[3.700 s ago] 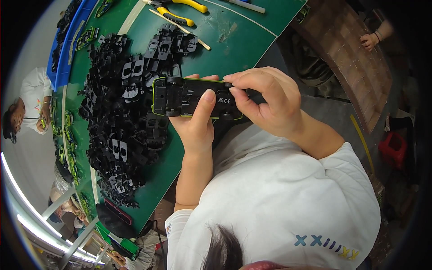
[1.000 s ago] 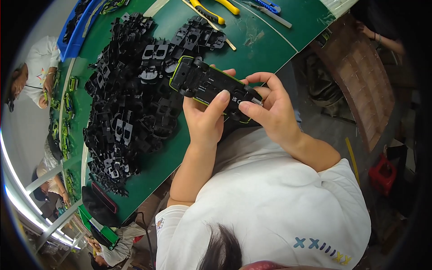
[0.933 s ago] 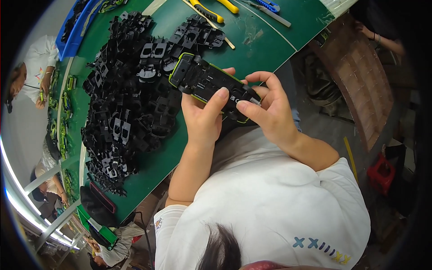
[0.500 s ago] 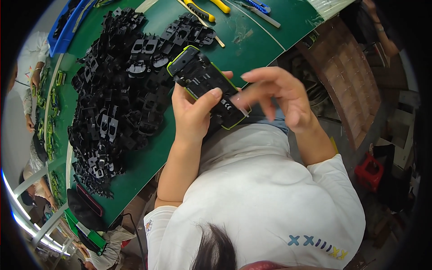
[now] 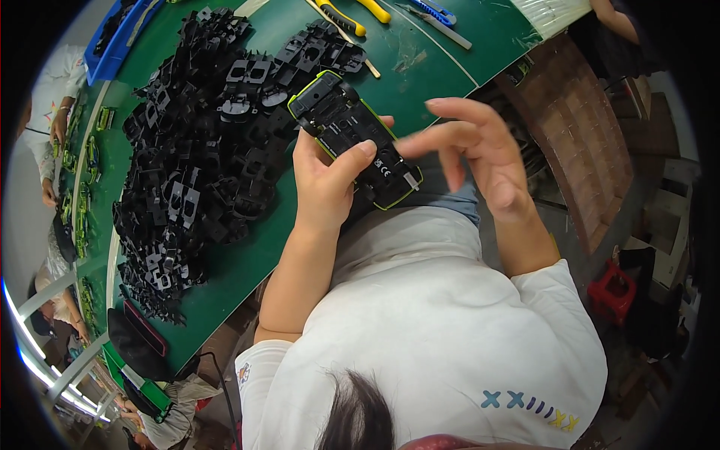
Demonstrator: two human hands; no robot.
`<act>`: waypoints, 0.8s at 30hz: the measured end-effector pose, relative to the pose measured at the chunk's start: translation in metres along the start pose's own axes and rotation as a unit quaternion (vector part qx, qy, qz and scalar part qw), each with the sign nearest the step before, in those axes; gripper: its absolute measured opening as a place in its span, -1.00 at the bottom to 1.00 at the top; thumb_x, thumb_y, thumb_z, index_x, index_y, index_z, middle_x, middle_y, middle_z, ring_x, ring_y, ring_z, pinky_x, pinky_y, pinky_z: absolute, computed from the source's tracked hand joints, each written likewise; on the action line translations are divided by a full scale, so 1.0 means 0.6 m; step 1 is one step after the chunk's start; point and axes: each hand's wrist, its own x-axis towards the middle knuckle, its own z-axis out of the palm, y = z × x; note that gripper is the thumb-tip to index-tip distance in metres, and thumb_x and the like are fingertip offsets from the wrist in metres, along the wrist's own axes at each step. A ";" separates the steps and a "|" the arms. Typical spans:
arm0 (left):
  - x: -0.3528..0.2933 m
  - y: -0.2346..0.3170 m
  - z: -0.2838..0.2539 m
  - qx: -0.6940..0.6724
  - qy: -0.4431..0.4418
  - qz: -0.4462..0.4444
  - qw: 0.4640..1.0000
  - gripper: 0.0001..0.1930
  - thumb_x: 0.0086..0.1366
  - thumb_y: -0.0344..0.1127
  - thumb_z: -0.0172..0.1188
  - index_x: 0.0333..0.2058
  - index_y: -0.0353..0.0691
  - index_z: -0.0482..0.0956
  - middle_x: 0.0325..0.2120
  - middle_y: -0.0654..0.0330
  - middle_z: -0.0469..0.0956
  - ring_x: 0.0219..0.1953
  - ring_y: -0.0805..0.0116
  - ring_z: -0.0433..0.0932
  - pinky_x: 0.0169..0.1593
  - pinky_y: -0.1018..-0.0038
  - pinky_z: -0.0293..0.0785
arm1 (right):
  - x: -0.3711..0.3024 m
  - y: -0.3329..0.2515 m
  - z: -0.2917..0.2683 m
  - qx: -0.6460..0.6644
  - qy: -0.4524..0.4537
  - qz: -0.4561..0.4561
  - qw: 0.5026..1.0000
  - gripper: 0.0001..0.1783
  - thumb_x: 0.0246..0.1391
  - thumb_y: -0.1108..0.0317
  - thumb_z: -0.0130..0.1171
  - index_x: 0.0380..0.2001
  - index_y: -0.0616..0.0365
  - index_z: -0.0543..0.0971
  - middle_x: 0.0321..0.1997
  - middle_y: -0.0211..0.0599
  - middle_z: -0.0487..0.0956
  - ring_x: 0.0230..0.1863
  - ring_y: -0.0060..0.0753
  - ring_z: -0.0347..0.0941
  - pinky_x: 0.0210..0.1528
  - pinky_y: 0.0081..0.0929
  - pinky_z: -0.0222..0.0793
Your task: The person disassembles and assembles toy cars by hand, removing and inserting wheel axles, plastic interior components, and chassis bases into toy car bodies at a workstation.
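A toy car (image 5: 346,129) with a black underside and a yellow-green body edge is turned bottom up above the table's edge. My left hand (image 5: 326,169) grips it from the side, thumb pressed across the underside and fingers beneath. A small metallic strip (image 5: 411,181) shows at the car's near end. Just to the right, my right hand (image 5: 484,154) holds nothing; its fingers are spread and bent, the index fingertip close to the car's side. Whether that fingertip touches the car, I cannot tell.
Black plastic parts (image 5: 202,150) are heaped on the green table (image 5: 247,281). Yellow-handled pliers (image 5: 345,19), a thin stick (image 5: 373,69) and a blue cutter (image 5: 435,10) lie at the far side. A blue bin (image 5: 112,52) stands far left, near other people and rows of green toy bodies (image 5: 84,202).
The car has tilted so its underside and wheels show more fully. My right hand has shifted slightly right, with its fingers more spread. My left hand keeps its hold.
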 end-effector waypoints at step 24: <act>-0.005 -0.007 -0.006 0.002 -0.041 -0.003 0.999 -0.50 0.05 -0.50 0.19 -0.01 -0.38 0.27 -0.20 -0.12 0.53 -0.21 0.08 0.61 -0.12 0.22 0.59 | 0.051 0.009 -0.049 -0.023 -0.109 0.054 0.992 0.10 -0.04 -0.58 -0.18 0.17 0.29 0.32 -0.31 -0.35 0.65 -0.66 -0.81 0.24 -0.60 -0.81 0.12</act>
